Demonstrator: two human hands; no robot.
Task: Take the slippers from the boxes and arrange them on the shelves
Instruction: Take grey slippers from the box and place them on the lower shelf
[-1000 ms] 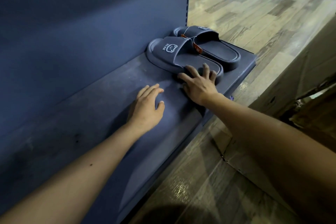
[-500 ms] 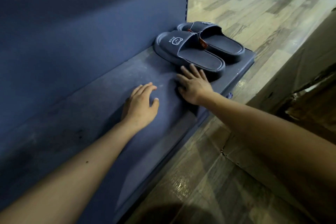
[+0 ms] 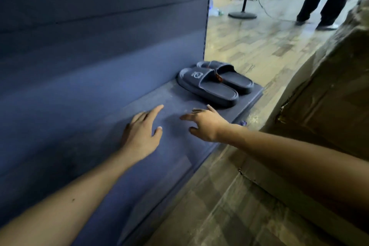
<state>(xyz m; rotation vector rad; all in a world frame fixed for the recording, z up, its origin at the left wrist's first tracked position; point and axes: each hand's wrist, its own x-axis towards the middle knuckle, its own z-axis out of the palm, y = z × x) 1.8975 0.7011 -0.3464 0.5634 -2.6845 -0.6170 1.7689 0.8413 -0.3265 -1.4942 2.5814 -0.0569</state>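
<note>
1. On the far end of the blue shelf (image 3: 179, 106) a pair of dark slippers (image 3: 215, 84) lies side by side.
2. Both hands hover empty, fingers spread: left hand (image 3: 139, 132), right hand (image 3: 205, 124), near the slippers, not touching.

Left arm (image 3: 65, 195): bare, comes in from 8 o'clock and stretches toward 1 o'clock.
Left hand (image 3: 139, 136): palm down, fingers straight and together, thumb out at 3 o'clock.
Right arm (image 3: 289, 158): bare, comes in from 4 o'clock and reaches toward 10 o'clock.
Right hand (image 3: 206, 125): palm down, fingers spread and relaxed, just beside the left hand at its 3 o'clock.
</note>
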